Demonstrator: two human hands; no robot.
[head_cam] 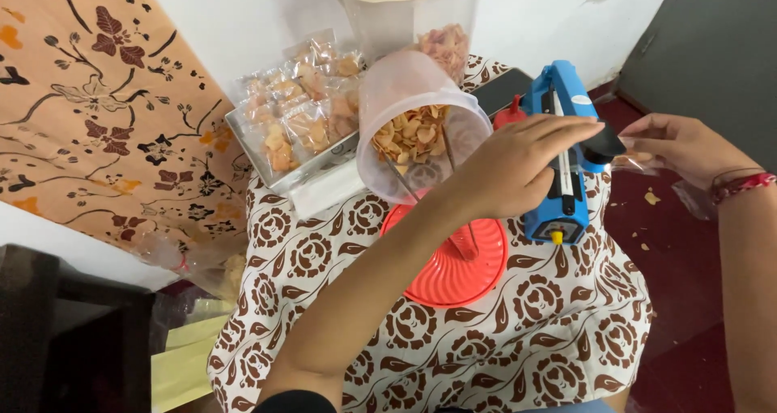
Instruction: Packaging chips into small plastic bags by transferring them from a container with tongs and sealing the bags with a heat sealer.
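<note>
Mid-seal here: left hand [518,166] flat, pressing the blue heat sealer [560,158] arm down, right hand [680,146] pinching the clear bag [635,164], next probably needing a steady hold before lifting

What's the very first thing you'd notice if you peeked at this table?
Probably the bright blue sealing machine at the right of the table, with the left hand resting on its arm and the right hand holding a clear bag at its end. Next, the tilted clear tub of chips in the middle, leaning over a red lid. Behind it sits a tray of packed chip bags.
</note>
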